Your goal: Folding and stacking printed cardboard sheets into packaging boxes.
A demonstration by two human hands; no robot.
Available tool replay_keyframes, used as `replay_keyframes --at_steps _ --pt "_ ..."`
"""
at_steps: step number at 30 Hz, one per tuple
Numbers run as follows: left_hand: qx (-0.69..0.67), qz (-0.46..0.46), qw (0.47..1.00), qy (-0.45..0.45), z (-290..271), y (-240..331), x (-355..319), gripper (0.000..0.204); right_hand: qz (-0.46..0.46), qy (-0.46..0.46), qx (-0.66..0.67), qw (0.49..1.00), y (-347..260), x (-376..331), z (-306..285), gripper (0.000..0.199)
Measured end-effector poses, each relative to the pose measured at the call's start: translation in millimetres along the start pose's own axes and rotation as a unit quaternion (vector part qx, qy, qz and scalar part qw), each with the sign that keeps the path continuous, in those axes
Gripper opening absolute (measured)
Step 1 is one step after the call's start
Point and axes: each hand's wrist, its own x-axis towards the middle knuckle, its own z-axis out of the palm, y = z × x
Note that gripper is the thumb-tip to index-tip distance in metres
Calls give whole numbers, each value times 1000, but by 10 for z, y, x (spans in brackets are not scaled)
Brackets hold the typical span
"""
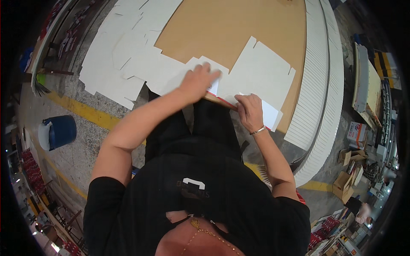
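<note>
A flat die-cut white cardboard blank (267,70) lies in front of me on a brown board. Along its near edge runs a red-edged white flap (270,114). My left hand (198,82) is over the blank's near left part, fingers spread and slightly blurred, palm down. My right hand (251,112) is at the near edge with curled fingers, and its thumb and fingers pinch the red-edged flap. A bracelet circles the right wrist. What lies under both palms is hidden.
More white cut blanks (121,51) spread to the left over the brown board (239,25). A long stack of white ribbed sheets (318,77) curves along the right. A blue bin (62,132) stands on the floor at left, by a yellow floor line (87,112). Open cardboard boxes (343,185) are at right.
</note>
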Motion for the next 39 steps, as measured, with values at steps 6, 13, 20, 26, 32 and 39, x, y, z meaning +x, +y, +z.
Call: replay_keyframes --at_steps 6,13,20,26,32,39 --pt "191 22 978 77 298 354 -325 62 210 -101 33 972 -453 -68 -200 22" --pt "294 8 944 149 534 469 -391 69 595 89 616 508 -761 -97 501 41" --pt "55 57 987 137 289 205 -401 69 553 181 450 678 -785 -73 617 36" --pt "-101 231 954 160 257 312 -231 66 131 314 -37 940 -532 179 420 29" --pt "54 93 993 39 -175 547 -533 49 66 -138 -276 949 -455 370 138 41" --pt "238 -166 957 22 -121 -155 -956 112 -56 -87 -195 975 -322 853 214 53"
